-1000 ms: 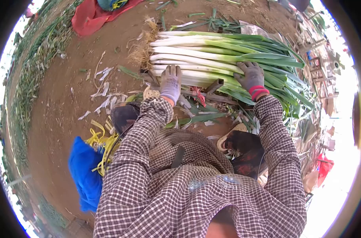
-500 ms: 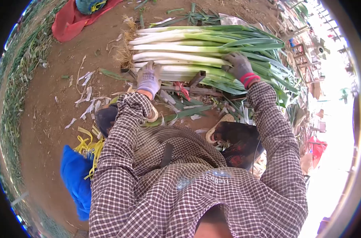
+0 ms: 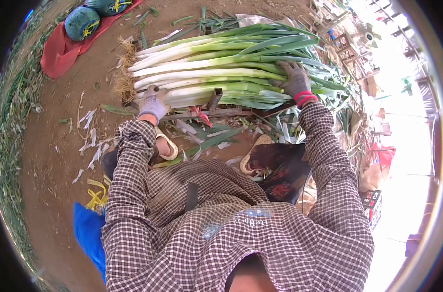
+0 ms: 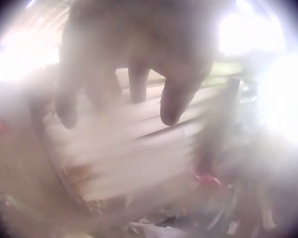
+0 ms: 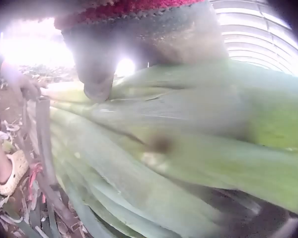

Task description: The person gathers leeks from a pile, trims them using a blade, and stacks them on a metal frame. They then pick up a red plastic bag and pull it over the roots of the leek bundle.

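Observation:
A wide bundle of leeks [image 3: 197, 74] lies across a low frame, roots to the left and green leaves to the right. My gloved left hand [image 3: 153, 102] rests on the near white stems close to the roots; in the left wrist view the fingers of the left hand [image 4: 134, 54] point down over the pale stems [image 4: 134, 158], spread apart. My right hand [image 3: 297, 82], gloved with a red cuff, lies on the green part of the leeks. In the right wrist view its thumb [image 5: 98, 88] touches the leaves [image 5: 188, 124]; the other fingers are mostly hidden.
An upright metal post [image 3: 214, 99] of the frame stands at the near edge, with a red strip [image 3: 200, 116] beside it. Green wrapped bundles [image 3: 81, 23] sit on red cloth [image 3: 59, 56] at the upper left. Blue fabric [image 3: 88, 238] lies lower left; leaf scraps litter the soil.
The head view has shifted, so the bundle appears further left. The left hand stays near the root end with its fingers bent more, and the right hand stays on the green part.

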The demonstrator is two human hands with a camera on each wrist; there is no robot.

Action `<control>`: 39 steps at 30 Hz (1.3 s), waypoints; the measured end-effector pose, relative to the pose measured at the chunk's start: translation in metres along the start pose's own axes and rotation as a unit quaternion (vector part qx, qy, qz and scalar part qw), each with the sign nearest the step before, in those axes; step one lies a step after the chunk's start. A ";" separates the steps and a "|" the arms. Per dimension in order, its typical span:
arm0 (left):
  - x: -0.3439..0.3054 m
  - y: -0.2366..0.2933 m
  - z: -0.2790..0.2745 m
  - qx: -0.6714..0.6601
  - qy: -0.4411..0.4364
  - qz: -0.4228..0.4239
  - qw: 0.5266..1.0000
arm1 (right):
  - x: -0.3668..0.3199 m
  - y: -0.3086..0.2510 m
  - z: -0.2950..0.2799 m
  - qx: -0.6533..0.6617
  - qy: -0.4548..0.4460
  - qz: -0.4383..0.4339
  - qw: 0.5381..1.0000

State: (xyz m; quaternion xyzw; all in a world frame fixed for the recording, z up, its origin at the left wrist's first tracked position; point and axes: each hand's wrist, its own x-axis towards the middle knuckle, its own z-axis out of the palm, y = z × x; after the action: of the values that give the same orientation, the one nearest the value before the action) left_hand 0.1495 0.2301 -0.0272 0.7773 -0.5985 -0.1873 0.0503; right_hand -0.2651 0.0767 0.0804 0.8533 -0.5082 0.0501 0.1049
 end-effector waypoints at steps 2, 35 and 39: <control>0.001 -0.001 -0.001 -0.008 -0.015 -0.005 1.000 | -0.004 -0.003 0.000 -0.018 0.047 -0.055 0.997; -0.005 -0.010 0.022 -0.021 0.014 -0.013 1.000 | 0.025 -0.080 0.045 0.093 0.032 -0.205 0.974; -0.024 0.007 0.026 -0.021 0.068 -0.026 0.997 | 0.013 -0.074 0.049 0.086 0.116 -0.256 0.956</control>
State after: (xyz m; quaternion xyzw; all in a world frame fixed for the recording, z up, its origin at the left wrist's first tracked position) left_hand 0.1284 0.2547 -0.0438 0.8021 -0.5694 -0.1482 0.1022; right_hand -0.1955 0.0885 0.0253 0.9489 -0.2509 0.1640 0.0990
